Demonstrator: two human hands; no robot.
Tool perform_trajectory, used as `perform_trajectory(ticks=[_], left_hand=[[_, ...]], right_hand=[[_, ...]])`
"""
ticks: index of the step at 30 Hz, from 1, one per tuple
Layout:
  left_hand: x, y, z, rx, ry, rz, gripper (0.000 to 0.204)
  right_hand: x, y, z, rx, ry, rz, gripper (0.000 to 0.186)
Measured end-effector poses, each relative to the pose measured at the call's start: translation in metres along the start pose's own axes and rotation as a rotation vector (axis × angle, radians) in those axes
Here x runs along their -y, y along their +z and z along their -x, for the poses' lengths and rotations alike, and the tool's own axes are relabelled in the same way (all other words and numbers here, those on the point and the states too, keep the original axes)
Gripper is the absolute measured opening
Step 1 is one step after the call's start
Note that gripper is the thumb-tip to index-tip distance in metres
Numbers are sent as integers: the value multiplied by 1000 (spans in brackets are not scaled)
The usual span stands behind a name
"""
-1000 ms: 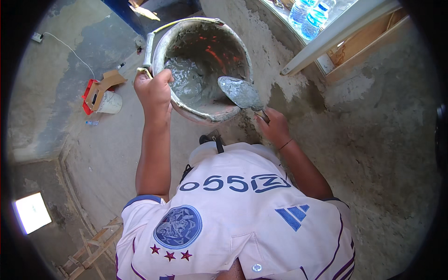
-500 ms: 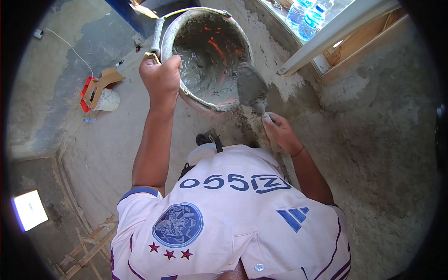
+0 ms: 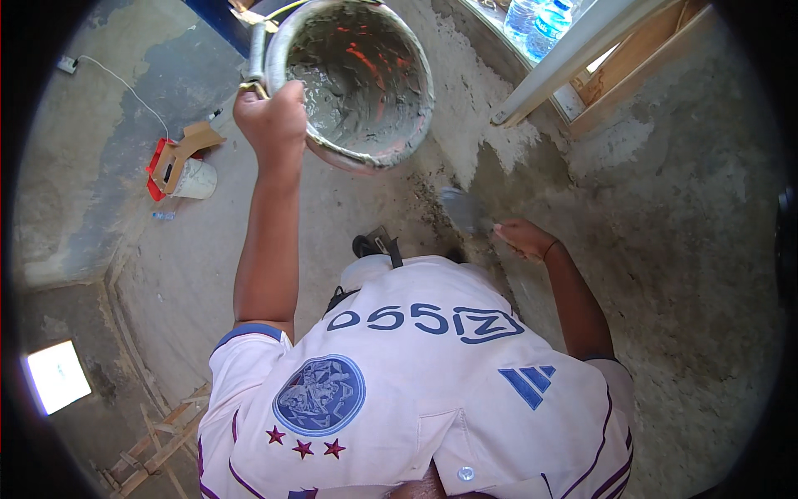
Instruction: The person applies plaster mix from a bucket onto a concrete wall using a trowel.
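Note:
My left hand (image 3: 273, 125) is closed on the left rim of a bucket (image 3: 422, 91), close to its handle grip. Wet grey mortar (image 3: 332, 96) coats the inside of the bucket, with streaks of orange showing through. Off to the right, my right hand (image 3: 525, 238) is wrapped round the handle of a trowel (image 3: 462, 208). The trowel's blade is smeared by motion and points up and to the left, below and apart from the bucket. How much mortar lies on the blade cannot be made out.
A rough, partly plastered wall (image 3: 665, 274) runs along the right. Water bottles (image 3: 540, 27) stand on a ledge at the upper right, beside a pale frame post (image 3: 573, 58). On the left floor sits a white bucket (image 3: 196, 180) with cardboard; wooden pieces (image 3: 154, 453) lie lower left.
The trowel has swung away from the bucket's right rim, down and right, with my right hand. My left hand and the bucket have shifted slightly up and left in view.

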State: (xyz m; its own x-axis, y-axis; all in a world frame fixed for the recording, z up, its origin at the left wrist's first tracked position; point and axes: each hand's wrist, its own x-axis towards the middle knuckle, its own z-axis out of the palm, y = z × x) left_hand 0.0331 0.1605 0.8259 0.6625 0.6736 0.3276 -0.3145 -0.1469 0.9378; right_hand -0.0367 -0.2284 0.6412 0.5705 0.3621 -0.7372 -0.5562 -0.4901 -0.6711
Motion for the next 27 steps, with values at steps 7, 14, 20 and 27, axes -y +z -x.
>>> perform_trajectory(ticks=[7,14,20,27], left_hand=[[16,-9,-3,36,-7,15,16],[8,-9,4,89,-66,51,20],[-7,-12,7,151,-86,31,20],[-8,-11,7,154,-69,-9,21]], right_hand=[[8,13,13,-503,-482,293,39],[77,34,21,-366,-513,-211,28],[81,37,23,209,-543,-366,20],[89,37,20,571,-548,-652,17]])
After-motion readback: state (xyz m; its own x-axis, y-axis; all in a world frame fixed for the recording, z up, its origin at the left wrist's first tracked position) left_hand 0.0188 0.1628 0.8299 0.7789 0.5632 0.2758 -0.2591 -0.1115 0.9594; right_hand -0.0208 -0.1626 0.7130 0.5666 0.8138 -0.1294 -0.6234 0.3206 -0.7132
